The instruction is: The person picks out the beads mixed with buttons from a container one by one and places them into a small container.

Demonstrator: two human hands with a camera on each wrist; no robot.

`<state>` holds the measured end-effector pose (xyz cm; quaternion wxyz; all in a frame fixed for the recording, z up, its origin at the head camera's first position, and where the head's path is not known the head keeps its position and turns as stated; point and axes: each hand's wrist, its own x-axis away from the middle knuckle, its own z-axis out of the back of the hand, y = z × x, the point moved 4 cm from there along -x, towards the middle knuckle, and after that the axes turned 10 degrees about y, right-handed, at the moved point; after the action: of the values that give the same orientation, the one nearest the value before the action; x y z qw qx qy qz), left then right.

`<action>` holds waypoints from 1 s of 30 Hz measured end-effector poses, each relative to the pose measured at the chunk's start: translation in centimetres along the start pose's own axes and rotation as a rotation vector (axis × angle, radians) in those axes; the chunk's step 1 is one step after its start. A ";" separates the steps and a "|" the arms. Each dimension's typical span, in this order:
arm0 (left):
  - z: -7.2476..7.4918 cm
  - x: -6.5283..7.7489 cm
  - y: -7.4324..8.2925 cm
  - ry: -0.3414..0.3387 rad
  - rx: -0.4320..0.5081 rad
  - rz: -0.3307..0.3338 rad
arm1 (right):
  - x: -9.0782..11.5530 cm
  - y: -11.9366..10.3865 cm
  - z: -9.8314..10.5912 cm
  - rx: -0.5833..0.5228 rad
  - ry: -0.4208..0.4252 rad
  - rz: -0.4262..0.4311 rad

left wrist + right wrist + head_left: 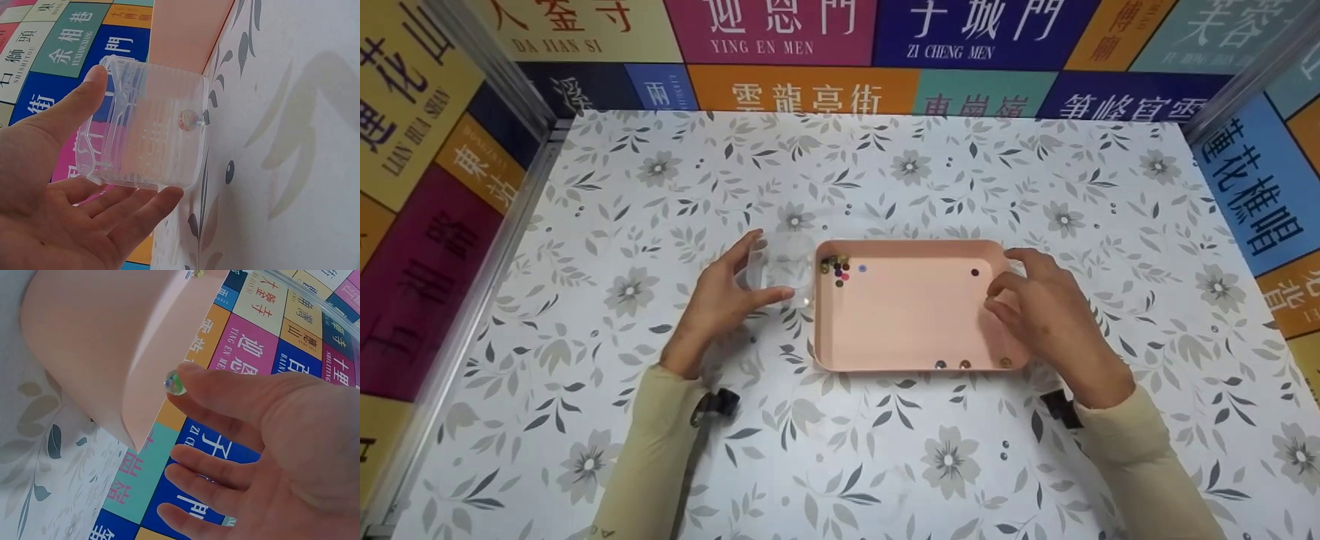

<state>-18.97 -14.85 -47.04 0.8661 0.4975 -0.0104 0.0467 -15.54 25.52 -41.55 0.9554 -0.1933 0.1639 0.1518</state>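
My left hand holds a clear plastic cup with ribbed walls, thumb on the near side and fingers round the far side. In the left wrist view, a glass marble shows through the bottom part of the cup. My right hand is over the right end of a shallow pink tray. Between thumb and index finger it pinches a clear marble with a green swirl; the other fingers are loosely bent. The cup is just left of the tray.
Inside the tray, several small marbles cluster at the far left corner, with a blue one beside them. A dark marble lies at the far right, and others along the near wall. Panels with lettering border the flowered table.
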 end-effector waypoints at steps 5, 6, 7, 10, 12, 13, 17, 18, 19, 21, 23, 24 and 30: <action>0.0 -0.1 0.0 0.000 -0.002 0.004 | -0.2 0.1 0.0 -0.017 0.008 -0.004; 0.0 -0.1 0.0 0.000 -0.002 0.005 | -0.3 0.1 0.1 -0.019 0.009 -0.005; 0.0 0.0 0.0 0.000 -0.003 0.006 | -0.3 0.1 0.1 -0.021 0.009 -0.007; 0.0 0.0 0.0 0.000 -0.002 0.006 | -0.4 0.1 0.1 -0.022 0.008 -0.011; -0.1 -0.1 0.0 0.000 0.001 0.003 | -0.4 0.0 0.1 -0.024 0.011 -0.012; -0.1 -0.1 0.0 0.000 0.002 0.001 | -0.5 0.0 0.1 -0.025 0.014 -0.013; 0.0 0.0 -0.1 0.002 0.006 -0.008 | -0.6 -0.2 0.0 -0.035 0.027 -0.008; 0.0 0.0 -0.1 0.003 0.004 -0.013 | -0.6 -0.3 0.0 -0.038 0.028 -0.007; 0.0 0.0 -0.1 0.004 0.001 -0.019 | -0.6 -0.4 -0.1 -0.041 0.029 -0.006; 0.0 0.1 -0.1 0.005 -0.004 -0.033 | -0.7 -0.4 -0.2 -0.043 0.030 -0.003; -0.1 0.0 0.0 0.005 -0.008 -0.045 | -0.8 -0.6 -0.3 -0.044 0.033 0.002; -0.1 0.0 0.0 0.007 -0.008 -0.044 | -0.9 -0.6 -0.3 -0.046 0.035 0.006; -0.2 0.0 0.0 0.011 -0.006 -0.031 | -1.1 -0.9 -0.5 -0.053 0.039 0.012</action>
<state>-18.97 -14.66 -47.13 0.8683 0.4948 0.0019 0.0358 -16.35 24.30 -41.30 0.9455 -0.2206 0.1798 0.1582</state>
